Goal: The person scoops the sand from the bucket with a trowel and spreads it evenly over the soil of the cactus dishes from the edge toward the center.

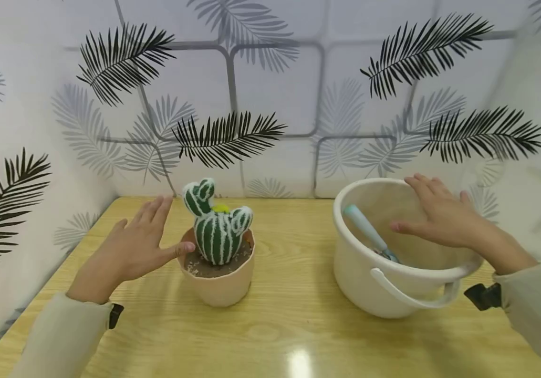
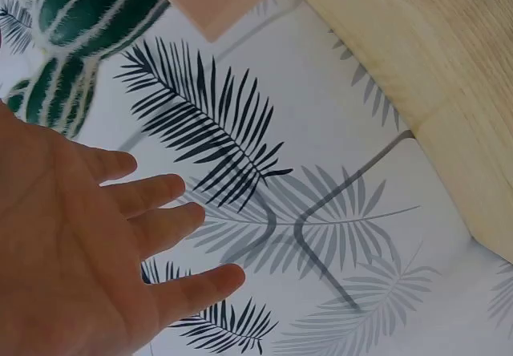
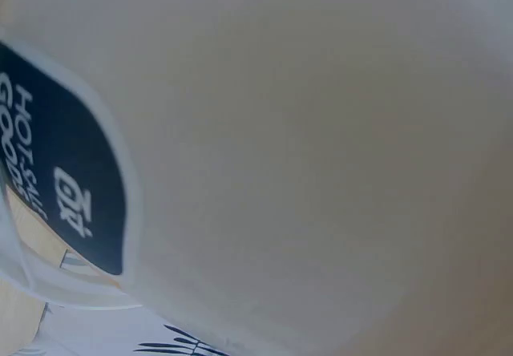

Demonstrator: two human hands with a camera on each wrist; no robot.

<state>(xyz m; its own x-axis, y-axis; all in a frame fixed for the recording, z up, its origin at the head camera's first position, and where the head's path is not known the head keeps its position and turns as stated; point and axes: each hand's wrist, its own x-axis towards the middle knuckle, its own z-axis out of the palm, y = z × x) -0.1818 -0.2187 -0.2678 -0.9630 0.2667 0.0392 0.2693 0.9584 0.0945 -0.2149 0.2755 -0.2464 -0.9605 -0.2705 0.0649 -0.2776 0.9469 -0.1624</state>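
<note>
In the head view a knitted green cactus (image 1: 217, 239) with white stripes stands in a peach pot (image 1: 220, 289). My left hand (image 1: 133, 249) is beside it on the left, fingers extended, the thumb overlapping the pot's rim. The left wrist view shows the same hand (image 2: 64, 252) with spread fingers and nothing in them. A cream bucket (image 1: 370, 286) stands to the right, a tool with a light blue handle (image 1: 366, 227) leaning inside it. Over the bucket's far right rim my right hand (image 1: 445, 216) is held out, fingers loosely straight. The bucket's wall (image 3: 280, 147) fills the right wrist view, hiding that hand.
Both containers stand on a light wooden table (image 1: 289, 315). Behind it rises a white wall (image 1: 275, 94) with a leaf pattern. The bucket's white handle (image 1: 412, 299) hangs down at its front. A dark label (image 3: 72, 171) shows on the bucket.
</note>
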